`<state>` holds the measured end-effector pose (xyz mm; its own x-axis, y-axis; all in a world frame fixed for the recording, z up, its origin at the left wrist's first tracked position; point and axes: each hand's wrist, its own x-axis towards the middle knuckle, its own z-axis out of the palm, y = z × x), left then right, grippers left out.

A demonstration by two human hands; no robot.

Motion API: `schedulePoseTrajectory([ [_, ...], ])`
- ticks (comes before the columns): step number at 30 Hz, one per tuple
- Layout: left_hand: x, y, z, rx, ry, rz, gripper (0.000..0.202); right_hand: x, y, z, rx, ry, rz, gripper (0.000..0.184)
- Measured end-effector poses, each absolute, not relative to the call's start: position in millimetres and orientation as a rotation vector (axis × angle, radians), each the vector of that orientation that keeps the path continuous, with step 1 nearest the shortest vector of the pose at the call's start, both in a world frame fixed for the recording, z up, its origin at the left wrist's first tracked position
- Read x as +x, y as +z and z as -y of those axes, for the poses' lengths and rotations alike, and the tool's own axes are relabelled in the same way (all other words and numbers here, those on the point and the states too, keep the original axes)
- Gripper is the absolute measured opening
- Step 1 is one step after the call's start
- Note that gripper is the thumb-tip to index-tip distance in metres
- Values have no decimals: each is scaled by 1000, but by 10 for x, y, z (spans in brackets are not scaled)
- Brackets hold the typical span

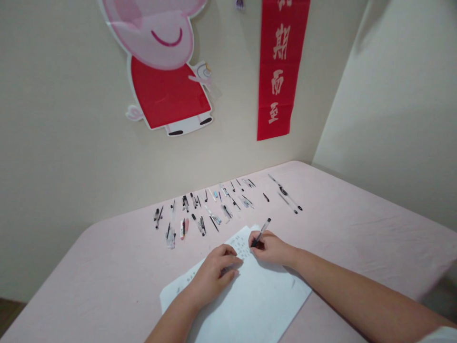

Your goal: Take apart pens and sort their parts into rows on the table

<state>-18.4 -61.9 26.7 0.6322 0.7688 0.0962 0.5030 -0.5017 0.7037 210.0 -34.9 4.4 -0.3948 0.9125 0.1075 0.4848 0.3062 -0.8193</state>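
Note:
A pen (263,229) with a clear barrel and dark ends is gripped in my right hand (270,248), its tip end hidden by my fingers near the top of the paper. White paper (255,300) lies at an angle in front of me, with small dark marks by the pen and along its left edge. My left hand (218,269) rests on the paper with fingers spread, left of my right hand, and holds nothing.
Several pens and pen parts (203,224) lie in loose rows on the pink-covered table (117,281) towards the wall. A disassembled pen (284,191) lies farther right. A pink pig cutout (167,90) and a red banner (282,71) hang on the wall.

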Motion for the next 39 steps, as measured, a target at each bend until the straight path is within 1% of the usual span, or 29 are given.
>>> schedulePoseTrajectory([
  [7, -170, 354, 681, 2400, 301, -925, 44, 2100, 68, 362, -1228, 852, 2096, 15],
  [10, -153, 384, 698, 2425, 266, -928, 48, 2103, 74, 363, -1217, 843, 2119, 14],
  [39, -139, 354, 699, 2431, 279, -919, 46, 2125, 7, 346, -1209, 827, 2059, 14],
])
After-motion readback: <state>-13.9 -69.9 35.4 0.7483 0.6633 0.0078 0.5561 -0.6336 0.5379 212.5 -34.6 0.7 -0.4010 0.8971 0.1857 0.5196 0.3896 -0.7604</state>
